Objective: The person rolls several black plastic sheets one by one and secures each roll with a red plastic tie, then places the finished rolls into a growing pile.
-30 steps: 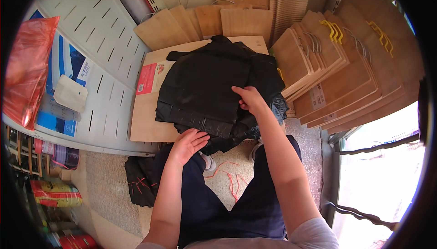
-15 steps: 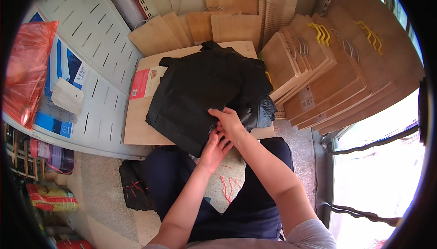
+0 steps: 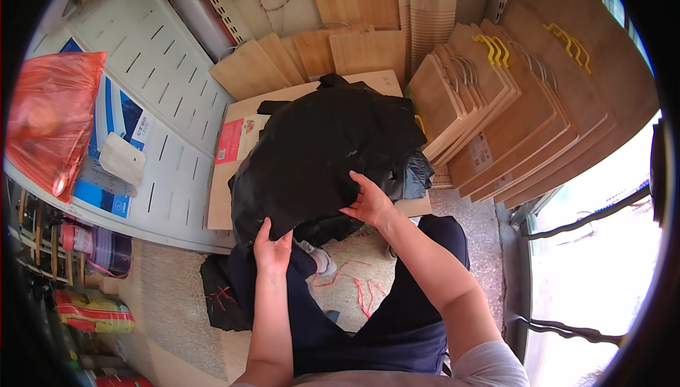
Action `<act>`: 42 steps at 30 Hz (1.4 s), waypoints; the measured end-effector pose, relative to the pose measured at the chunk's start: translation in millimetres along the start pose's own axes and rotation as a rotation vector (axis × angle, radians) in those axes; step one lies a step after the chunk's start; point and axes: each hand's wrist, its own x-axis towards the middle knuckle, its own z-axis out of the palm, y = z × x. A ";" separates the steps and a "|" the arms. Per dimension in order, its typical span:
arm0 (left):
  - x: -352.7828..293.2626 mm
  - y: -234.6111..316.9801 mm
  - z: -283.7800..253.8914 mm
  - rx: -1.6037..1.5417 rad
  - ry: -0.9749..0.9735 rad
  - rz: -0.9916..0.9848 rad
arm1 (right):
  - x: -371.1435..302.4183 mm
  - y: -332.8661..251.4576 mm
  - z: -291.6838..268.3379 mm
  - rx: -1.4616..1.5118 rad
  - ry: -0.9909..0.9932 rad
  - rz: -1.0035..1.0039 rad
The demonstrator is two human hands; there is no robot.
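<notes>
Wooden boards [image 3: 368,50] were ranged upright behind; black plastic [image 3: 304,157] was held at its near edge by left hand [image 3: 273,251] and right hand [image 3: 372,204], each grip loosely closed.

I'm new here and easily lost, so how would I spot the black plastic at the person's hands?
Find the large pale wooden board lying before the knees. The black plastic covers most of it, its near edge at the left hand and right hand. Unlike the black bundle on the floor by the left leg, it shows no red strands.
</notes>
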 end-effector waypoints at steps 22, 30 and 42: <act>84.7 24.0 132.9 1.000 -0.485 -0.268 | -104.4 22.1 0.4 -0.245 0.357 -0.824; 196.6 34.5 91.8 0.388 -0.338 -0.380 | -24.0 83.5 40.9 0.113 0.302 -0.563; 159.3 32.7 12.8 0.719 -0.193 -0.382 | 11.0 117.5 71.3 0.338 0.219 -0.488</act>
